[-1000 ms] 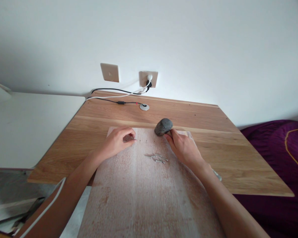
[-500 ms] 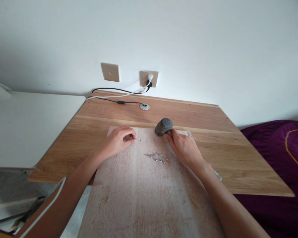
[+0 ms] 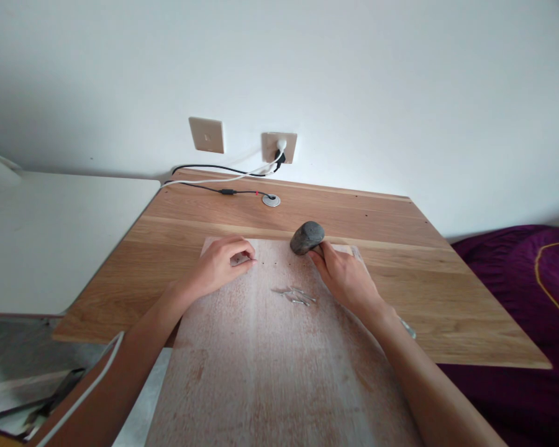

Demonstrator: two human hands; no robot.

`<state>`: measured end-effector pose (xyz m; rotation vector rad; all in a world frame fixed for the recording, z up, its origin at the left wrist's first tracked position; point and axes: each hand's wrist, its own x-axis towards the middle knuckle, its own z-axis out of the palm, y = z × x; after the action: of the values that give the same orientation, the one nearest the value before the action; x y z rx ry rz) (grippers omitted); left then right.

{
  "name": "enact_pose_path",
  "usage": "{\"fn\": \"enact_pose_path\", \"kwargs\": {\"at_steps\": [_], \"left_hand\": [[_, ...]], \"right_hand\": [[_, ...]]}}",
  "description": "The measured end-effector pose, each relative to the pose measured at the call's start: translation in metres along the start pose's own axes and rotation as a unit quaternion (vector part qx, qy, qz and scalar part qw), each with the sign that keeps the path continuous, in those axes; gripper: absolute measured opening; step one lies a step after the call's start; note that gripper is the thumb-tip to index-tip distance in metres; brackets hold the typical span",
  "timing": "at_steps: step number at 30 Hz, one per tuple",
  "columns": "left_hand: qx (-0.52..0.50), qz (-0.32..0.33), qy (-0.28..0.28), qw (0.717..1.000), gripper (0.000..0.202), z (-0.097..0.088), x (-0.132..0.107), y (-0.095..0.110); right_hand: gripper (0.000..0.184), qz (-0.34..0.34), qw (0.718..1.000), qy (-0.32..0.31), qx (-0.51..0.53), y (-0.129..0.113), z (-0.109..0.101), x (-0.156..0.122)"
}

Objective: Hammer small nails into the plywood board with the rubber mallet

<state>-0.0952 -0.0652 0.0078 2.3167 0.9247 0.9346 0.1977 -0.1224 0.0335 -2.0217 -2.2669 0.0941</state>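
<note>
A grey-headed rubber mallet [image 3: 307, 238] is gripped in my right hand [image 3: 347, 272], close behind its head. The mallet's head is over the far edge of a whitish, worn wooden board [image 3: 261, 366]. My left hand [image 3: 224, 264] rests at the board's far left, thumb and fingertips pinched on a thin nail, of which only a tiny bit shows. Right of those fingertips, several small dark dots [image 3: 275, 263] run in a row across the board. Several loose silvery nails [image 3: 298, 296] lie in a small pile between my hands, nearer to me.
Under the board is a brown wooden tabletop [image 3: 447, 298]. Black and white cables [image 3: 227, 192] run along its back to a wall socket [image 3: 279, 148] and a round grommet [image 3: 271, 200]. A white table [image 3: 65, 242] adjoins on the left; purple fabric [image 3: 507, 273] lies at right.
</note>
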Motion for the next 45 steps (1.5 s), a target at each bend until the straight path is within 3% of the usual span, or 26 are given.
{"fn": "enact_pose_path", "kwargs": {"at_steps": [26,45], "left_hand": [[-0.025,-0.014,-0.016,0.999,0.004,0.0024,-0.0026,-0.0067],[-0.036,0.005,-0.028,0.999,0.015,-0.0018,-0.0013,-0.0071]], "right_hand": [[0.032,-0.004,1.0,0.012,0.002,0.0028,0.0043,0.0001],[0.03,0.0,1.0,0.016,0.011,0.0027,0.0046,-0.0003]]}}
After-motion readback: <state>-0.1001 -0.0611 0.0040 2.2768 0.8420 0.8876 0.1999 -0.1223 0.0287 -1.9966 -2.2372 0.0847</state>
